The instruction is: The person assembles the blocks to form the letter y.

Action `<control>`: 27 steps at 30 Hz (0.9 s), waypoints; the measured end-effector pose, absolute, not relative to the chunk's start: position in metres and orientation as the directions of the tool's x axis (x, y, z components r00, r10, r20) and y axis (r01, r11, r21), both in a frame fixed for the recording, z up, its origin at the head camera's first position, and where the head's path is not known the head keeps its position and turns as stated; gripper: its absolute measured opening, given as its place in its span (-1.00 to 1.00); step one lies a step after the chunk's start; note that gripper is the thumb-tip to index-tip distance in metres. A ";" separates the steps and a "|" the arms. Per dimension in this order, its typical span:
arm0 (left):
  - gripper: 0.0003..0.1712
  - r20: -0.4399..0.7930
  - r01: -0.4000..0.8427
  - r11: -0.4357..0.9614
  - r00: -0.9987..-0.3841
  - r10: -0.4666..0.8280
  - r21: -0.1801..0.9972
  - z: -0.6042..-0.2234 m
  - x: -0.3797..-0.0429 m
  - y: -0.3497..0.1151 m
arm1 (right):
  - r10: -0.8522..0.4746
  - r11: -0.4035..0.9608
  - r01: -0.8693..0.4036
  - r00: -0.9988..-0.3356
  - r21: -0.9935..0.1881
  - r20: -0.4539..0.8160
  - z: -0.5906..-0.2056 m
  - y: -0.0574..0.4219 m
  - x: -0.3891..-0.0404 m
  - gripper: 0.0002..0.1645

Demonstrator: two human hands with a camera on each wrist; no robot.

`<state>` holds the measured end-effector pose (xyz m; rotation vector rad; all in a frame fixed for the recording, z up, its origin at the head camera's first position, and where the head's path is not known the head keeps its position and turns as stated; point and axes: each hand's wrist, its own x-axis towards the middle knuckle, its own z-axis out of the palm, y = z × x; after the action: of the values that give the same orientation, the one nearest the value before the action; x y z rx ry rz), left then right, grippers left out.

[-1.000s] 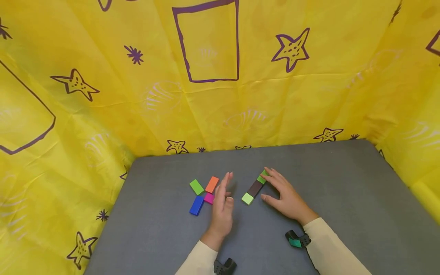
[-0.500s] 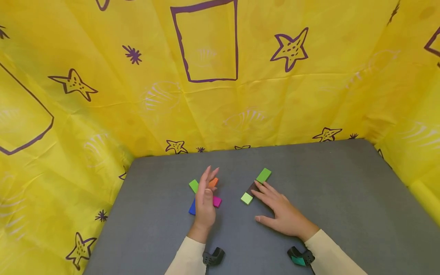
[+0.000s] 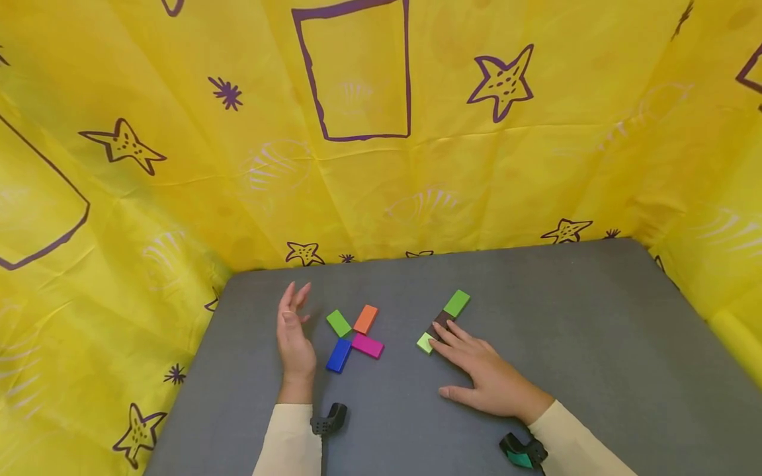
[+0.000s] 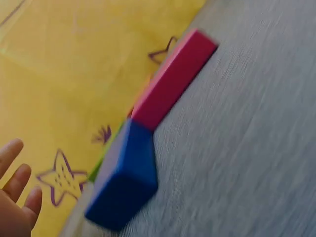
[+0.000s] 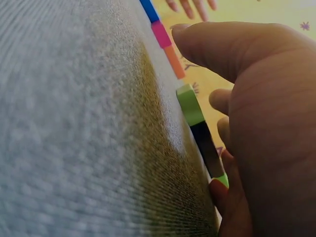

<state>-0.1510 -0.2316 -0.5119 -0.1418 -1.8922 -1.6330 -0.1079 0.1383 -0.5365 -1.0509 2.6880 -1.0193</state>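
Plainly, the three-block row point(image 3: 443, 318) lies ahead and left of the nearer right hand point(image 3: 488, 378) — fingers spread, gripping nothing, tips at the row's dark middle and pale end — its long axis slanting away rightward, while the left hand point(image 3: 296, 350), fingers loose and unladen, hangs left of the four-block pinwheel point(image 3: 360, 341).

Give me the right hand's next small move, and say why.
I'd probably lift the right hand clear: it partly covers the brown block and the pale green block, yet those two and the darker green block beyond them appear lined up end to end, so nothing there seems to need pushing.
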 end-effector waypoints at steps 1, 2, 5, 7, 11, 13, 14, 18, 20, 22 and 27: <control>-0.36 0.500 0.450 0.220 -0.801 -0.328 0.865 -0.513 -0.151 -0.235 | -0.635 0.542 -0.579 -0.757 -0.609 0.154 -0.536 0.138 -0.108 0.01; -0.37 0.483 0.432 0.217 -0.806 -0.342 0.875 -0.514 -0.151 -0.238 | -0.641 0.540 -0.583 -0.752 -0.606 0.152 -0.536 0.138 -0.108 0.00; -0.38 0.421 0.368 0.209 -0.832 -0.361 0.906 -0.520 -0.151 -0.244 | -0.656 0.532 -0.594 -0.740 -0.603 0.150 -0.536 0.137 -0.108 -0.02; -0.38 0.378 0.317 0.220 -0.855 -0.354 0.922 -0.525 -0.151 -0.247 | -0.661 0.531 -0.599 -0.735 -0.599 0.149 -0.537 0.137 -0.108 -0.02; -0.38 0.292 0.215 0.255 -0.902 -0.318 0.943 -0.533 -0.153 -0.250 | -0.662 0.532 -0.600 -0.735 -0.598 0.148 -0.537 0.136 -0.108 -0.01; -0.37 0.263 0.184 0.264 -0.915 -0.305 0.947 -0.536 -0.154 -0.251 | -0.660 0.532 -0.599 -0.736 -0.598 0.150 -0.537 0.137 -0.109 -0.01; -0.37 0.252 0.173 0.267 -0.920 -0.299 0.948 -0.536 -0.154 -0.250 | -0.659 0.531 -0.598 -0.737 -0.600 0.151 -0.537 0.137 -0.109 -0.01; -0.38 0.235 0.156 0.277 -0.931 -0.280 0.948 -0.537 -0.155 -0.249 | -0.658 0.533 -0.597 -0.738 -0.600 0.148 -0.537 0.138 -0.108 0.00; -0.39 0.233 0.153 0.283 -0.934 -0.273 0.947 -0.538 -0.156 -0.250 | -0.658 0.534 -0.595 -0.739 -0.601 0.148 -0.537 0.139 -0.108 -0.01; -0.39 0.234 0.155 0.288 -0.936 -0.262 0.945 -0.538 -0.156 -0.250 | -0.657 0.534 -0.595 -0.739 -0.600 0.148 -0.537 0.139 -0.109 -0.01; -0.38 0.224 0.157 0.291 -0.950 -0.217 0.944 -0.540 -0.156 -0.251 | -0.656 0.535 -0.594 -0.741 -0.601 0.148 -0.538 0.139 -0.109 -0.01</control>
<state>-0.1557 -0.2513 -0.5398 0.0548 -2.2549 -1.7035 -0.1087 0.1388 -0.5383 -1.0884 2.6677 -0.9881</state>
